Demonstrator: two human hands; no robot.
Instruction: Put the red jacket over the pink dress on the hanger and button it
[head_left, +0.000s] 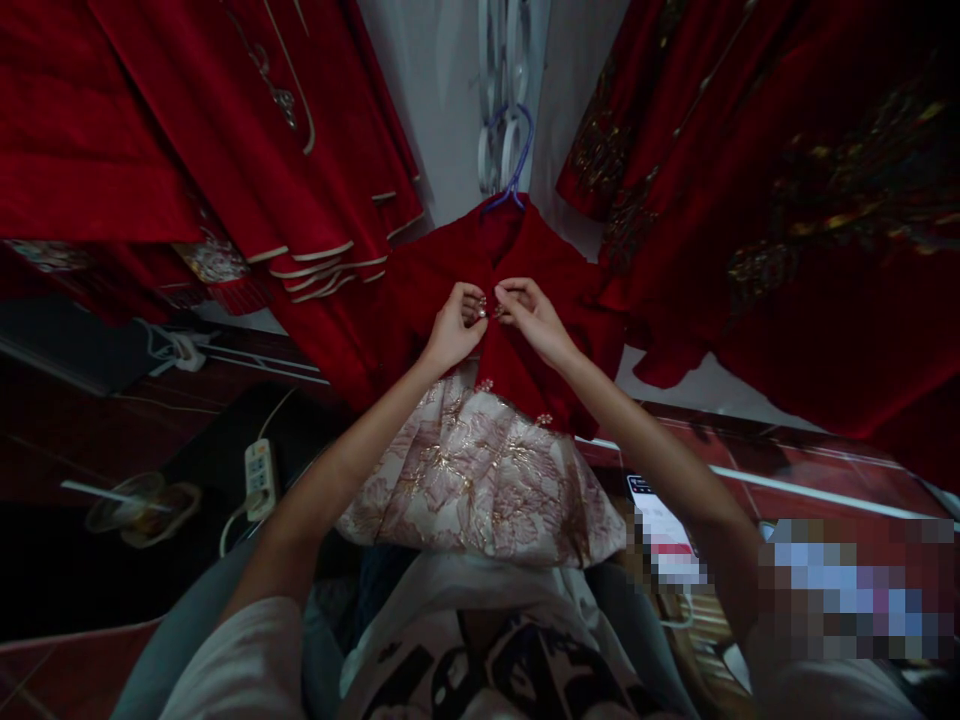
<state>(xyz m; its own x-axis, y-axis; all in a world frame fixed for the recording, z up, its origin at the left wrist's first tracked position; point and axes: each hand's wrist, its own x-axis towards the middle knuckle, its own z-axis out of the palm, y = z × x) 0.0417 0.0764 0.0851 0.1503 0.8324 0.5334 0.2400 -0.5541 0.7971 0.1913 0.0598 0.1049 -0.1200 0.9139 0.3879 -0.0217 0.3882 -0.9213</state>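
Observation:
A red jacket hangs in front of me on a purple hanger. Its front opening lies between my two hands. My left hand pinches the left edge by a small shiny beaded fastener. Facing it, my right hand has thumb and forefinger closed on the opposite edge, also at a small beaded fastener. Two more beaded ornaments show along the lower hem. Below the jacket, a pale skirt with pink and gold floral brocade spreads over my lap.
Red garments hang at the left, and embroidered red ones at the right. A power strip and a plastic cup with a straw are at the lower left. A lit phone lies beside my right forearm.

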